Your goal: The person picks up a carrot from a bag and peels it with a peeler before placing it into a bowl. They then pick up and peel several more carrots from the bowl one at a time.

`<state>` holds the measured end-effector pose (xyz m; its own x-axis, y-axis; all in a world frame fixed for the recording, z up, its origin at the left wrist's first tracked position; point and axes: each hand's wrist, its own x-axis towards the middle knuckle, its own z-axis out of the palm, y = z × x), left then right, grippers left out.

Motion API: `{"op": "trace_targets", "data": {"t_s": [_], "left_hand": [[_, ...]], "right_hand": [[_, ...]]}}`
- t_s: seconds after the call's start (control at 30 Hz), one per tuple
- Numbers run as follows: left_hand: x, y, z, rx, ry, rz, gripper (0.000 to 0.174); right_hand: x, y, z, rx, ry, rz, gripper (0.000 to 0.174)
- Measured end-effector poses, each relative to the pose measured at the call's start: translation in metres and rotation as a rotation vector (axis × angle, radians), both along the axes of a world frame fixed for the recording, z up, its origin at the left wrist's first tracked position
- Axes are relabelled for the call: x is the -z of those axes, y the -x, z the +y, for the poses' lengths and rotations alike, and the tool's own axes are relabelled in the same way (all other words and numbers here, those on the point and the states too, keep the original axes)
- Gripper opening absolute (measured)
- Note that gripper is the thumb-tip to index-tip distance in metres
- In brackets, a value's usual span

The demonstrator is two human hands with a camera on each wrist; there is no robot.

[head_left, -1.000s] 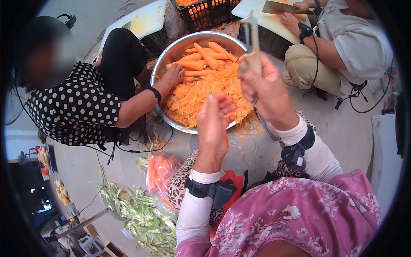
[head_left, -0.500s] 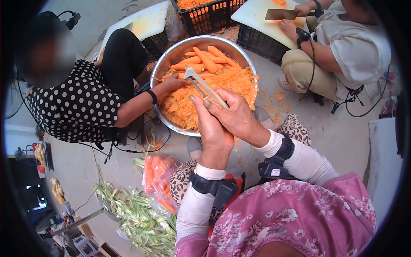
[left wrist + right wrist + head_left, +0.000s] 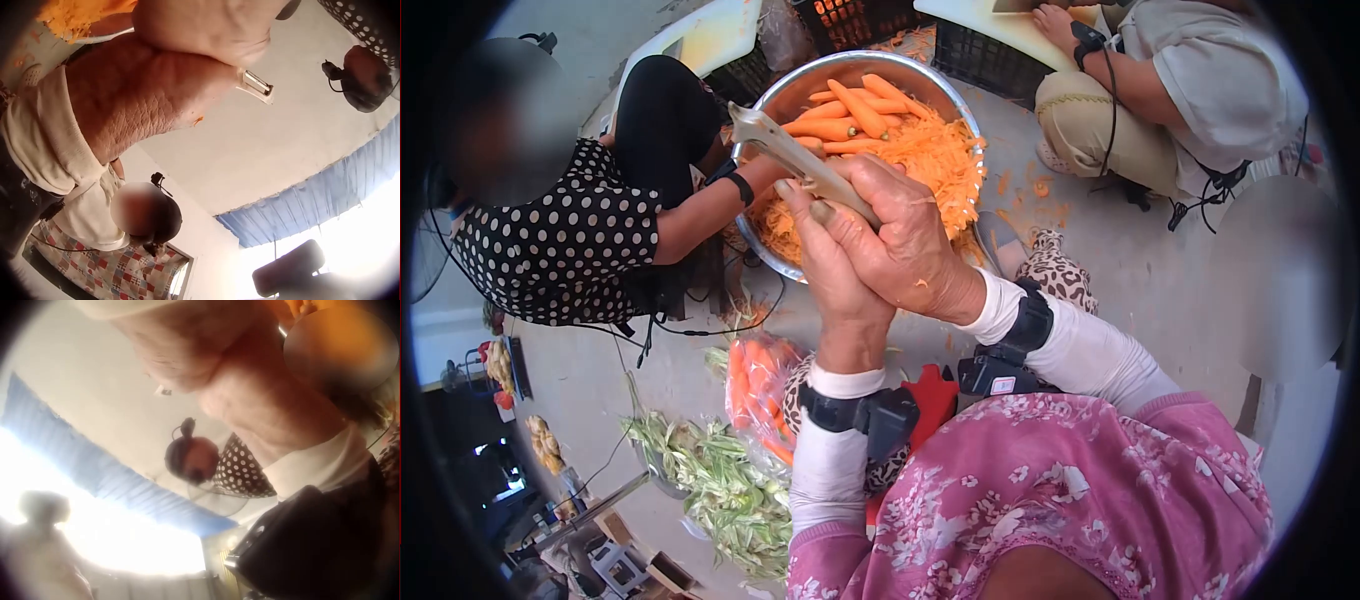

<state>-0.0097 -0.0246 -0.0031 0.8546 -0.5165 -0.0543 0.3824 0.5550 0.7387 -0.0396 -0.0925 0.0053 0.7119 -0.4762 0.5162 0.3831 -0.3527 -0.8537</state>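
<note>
My right hand [image 3: 905,235] grips a pale Y-shaped vegetable peeler [image 3: 825,180], its head pointing up and left. Against it presses my left hand [image 3: 840,280]; the left thumb lies straight beside the right thumb near the handle, while the left fingers are hidden behind the right hand. Both hands are over the near edge of a metal basin [image 3: 935,88] holding whole carrots [image 3: 855,105] and a heap of carrot shreds [image 3: 945,150]. In the left wrist view the peeler head [image 3: 267,99] sticks out past the joined hands, and an orange scrap clings to the skin.
A person in a polka-dot top [image 3: 560,240] reaches into the basin from the left. Another person [image 3: 1220,90] sits at a cutting board [image 3: 960,12] on a black crate [image 3: 985,62]. A bag of carrots [image 3: 755,385] and a pile of husks [image 3: 720,490] lie at lower left.
The hands were apart a second ago, with the peeler raised at right. They came together over the basin, then shifted slightly left and up in view, still joined.
</note>
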Motion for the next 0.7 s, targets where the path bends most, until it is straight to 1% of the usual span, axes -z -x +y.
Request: {"op": "trace_targets", "data": {"t_s": [0.03, 0.07, 0.1, 0.13, 0.17, 0.2, 0.27, 0.3, 0.33, 0.4, 0.47, 0.53, 0.57, 0.63, 0.7], "left_hand": [[-0.006, 0.003, 0.001, -0.097, -0.087, 0.047, 0.05], [-0.01, 0.005, 0.004, -0.114, -0.102, 0.052, 0.05], [-0.013, 0.007, 0.01, -0.056, -0.224, -0.018, 0.046], [-0.017, 0.007, 0.022, -0.01, -0.358, -0.083, 0.043], [-0.022, 0.006, 0.036, 0.066, -0.424, -0.131, 0.038], [-0.022, 0.002, 0.055, 0.01, -0.465, -0.12, 0.038], [-0.022, -0.004, 0.097, 0.099, -0.671, -0.246, 0.036], [-0.016, -0.008, 0.119, 0.013, -0.674, -0.163, 0.034], [-0.01, -0.008, 0.14, -0.122, -0.714, -0.063, 0.031], [0.011, -0.015, 0.198, -0.283, -0.757, 0.028, 0.031], [0.027, -0.007, 0.25, -0.438, -0.862, 0.159, 0.028], [0.062, 0.006, 0.308, -0.577, -0.872, 0.288, 0.024], [0.072, 0.016, 0.327, -0.587, -0.876, 0.296, 0.024], [0.09, 0.035, 0.354, -0.655, -0.999, 0.475, 0.022], [0.116, 0.054, 0.377, -0.648, -1.02, 0.524, 0.022]], "right_hand": [[-0.004, 0.001, -0.002, -0.025, -0.056, -0.02, 0.018], [-0.006, -0.001, -0.001, -0.062, -0.117, -0.04, 0.018], [-0.005, -0.002, -0.002, -0.095, -0.216, 0.043, 0.015], [-0.005, -0.005, -0.004, -0.128, -0.315, 0.047, 0.015], [-0.004, -0.007, -0.004, -0.171, -0.421, 0.054, 0.014], [-0.001, -0.01, -0.009, -0.19, -0.422, 0.094, 0.015], [-0.001, -0.005, -0.015, -0.243, -0.44, 0.175, 0.019], [-0.004, -0.003, -0.018, -0.27, -0.445, 0.201, 0.023], [-0.003, 0.0, -0.021, -0.297, -0.457, 0.211, 0.023], [-0.002, 0.002, -0.026, -0.317, -0.484, 0.241, 0.024], [0.001, 0.003, -0.029, -0.321, -0.463, 0.26, 0.025], [0.004, 0.004, -0.032, -0.365, -0.491, 0.271, 0.026], [0.002, 0.004, -0.029, -0.376, -0.495, 0.276, 0.026], [-0.004, 0.006, -0.025, -0.372, -0.467, 0.295, 0.028], [-0.003, 0.008, -0.022, -0.375, -0.45, 0.323, 0.029]]}}
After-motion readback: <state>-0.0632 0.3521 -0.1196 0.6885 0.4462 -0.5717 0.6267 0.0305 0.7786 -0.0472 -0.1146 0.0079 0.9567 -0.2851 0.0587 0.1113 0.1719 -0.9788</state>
